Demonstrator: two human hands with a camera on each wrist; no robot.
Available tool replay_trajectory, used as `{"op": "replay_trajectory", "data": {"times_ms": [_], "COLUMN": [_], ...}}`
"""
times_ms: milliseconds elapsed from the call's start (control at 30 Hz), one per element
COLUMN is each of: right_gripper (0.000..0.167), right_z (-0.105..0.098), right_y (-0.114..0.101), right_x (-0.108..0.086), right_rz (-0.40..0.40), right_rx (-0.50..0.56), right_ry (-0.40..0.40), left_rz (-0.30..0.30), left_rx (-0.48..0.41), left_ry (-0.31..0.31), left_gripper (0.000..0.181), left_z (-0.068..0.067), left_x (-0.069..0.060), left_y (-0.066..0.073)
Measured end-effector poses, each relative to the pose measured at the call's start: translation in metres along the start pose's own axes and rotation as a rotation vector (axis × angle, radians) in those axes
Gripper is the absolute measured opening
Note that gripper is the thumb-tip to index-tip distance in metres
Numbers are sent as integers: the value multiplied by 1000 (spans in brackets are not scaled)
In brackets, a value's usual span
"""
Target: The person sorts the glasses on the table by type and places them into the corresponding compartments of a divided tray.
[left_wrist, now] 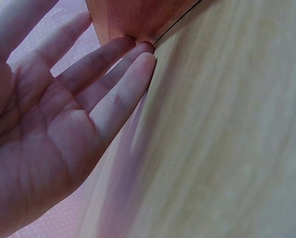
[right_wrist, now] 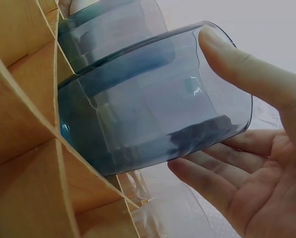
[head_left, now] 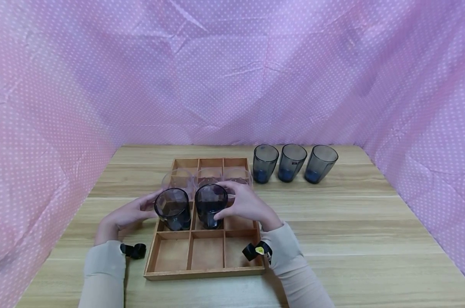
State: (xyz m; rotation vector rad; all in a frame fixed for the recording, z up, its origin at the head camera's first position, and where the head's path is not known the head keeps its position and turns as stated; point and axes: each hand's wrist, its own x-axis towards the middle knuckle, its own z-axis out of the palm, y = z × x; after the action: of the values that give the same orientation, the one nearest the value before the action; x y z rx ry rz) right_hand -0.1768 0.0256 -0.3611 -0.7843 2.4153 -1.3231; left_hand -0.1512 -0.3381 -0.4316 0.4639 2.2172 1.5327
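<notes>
The left sleeve (head_left: 103,280) and right sleeve (head_left: 302,273) are pale cream — plain, with broad cuffs (head_left: 105,258). The left camera (head_left: 139,251) and right camera (head_left: 250,252) are small and black — the right one bears a yellow sticker (head_left: 259,250).

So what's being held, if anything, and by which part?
The right hand grips a dark glass near its top; the left hand grips nothing.

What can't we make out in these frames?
Head: print on the label of the middle back-row glass, too small to read.
Head: lower part of the right clear cup, behind the right hand.
Left wrist: one fingertip of the left hand, cut off by the top edge.
Right wrist: part of the farther dark glass, behind the nearer dark glass.
</notes>
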Motion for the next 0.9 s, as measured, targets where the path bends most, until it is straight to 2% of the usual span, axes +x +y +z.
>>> {"op": "replay_trajectory", "data": {"times_ms": [433,567,767,900], "right_gripper": [78,79,82,81], "right_z": [5,6,7,8], "right_y": [2,2,-2,-2], "right_x": [2,2,2,1], "right_rz": [-13,-9,-17,-19], "right_rx": [-7,-41,-124,-121], "right_ry": [-1,14,40,42], "left_rz": [-22,-32,-12,4], "left_rx": [-4,-1,6,-6], "left_ry": [6,6,-16,-32], "left_gripper": [82,83,81,80], "left_z": [0,0,-1,-1], "left_x": [0,0,-1,0], "left_y": [0,0,1,1]}}
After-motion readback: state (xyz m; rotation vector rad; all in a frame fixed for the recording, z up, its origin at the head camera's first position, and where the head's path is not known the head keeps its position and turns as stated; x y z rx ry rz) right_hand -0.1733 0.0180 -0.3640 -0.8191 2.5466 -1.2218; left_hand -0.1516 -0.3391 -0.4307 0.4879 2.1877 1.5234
